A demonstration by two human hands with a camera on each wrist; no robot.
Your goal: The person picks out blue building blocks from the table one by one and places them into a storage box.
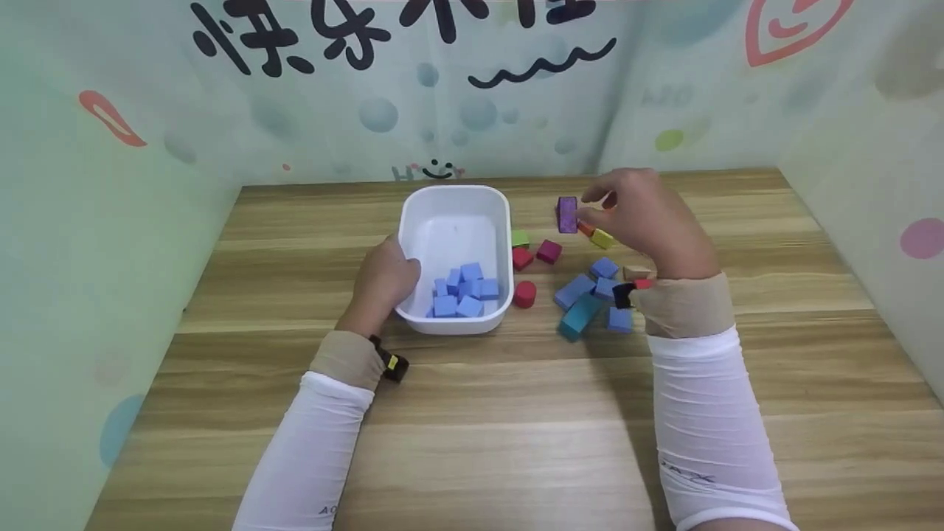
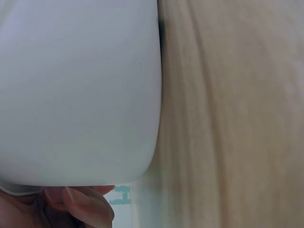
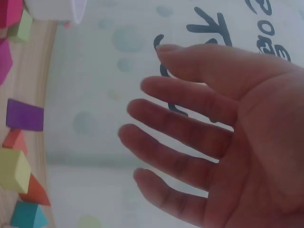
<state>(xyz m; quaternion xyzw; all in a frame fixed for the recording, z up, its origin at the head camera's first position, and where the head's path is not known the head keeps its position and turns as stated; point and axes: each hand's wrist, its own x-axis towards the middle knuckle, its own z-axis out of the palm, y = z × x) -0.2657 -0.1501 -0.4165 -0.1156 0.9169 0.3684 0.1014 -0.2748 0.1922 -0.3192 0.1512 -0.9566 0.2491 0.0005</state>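
Left hand: gripping white tub
Right hand: hovering, fingers apart, near purple block right of tub
Blue blocks: lying inside tub

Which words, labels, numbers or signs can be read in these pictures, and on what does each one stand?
"快乐": large black characters on the backdrop; those after it are cut off.
"H": faint, beside the backdrop's smiling face.
Left sleeve: small letters, too blurred to read surely.
Right sleeve: small letters, too blurred to read surely.
Backdrop, upper right: faint grey mark, unreadable.
Wrist views: partial backdrop characters, not safely readable.
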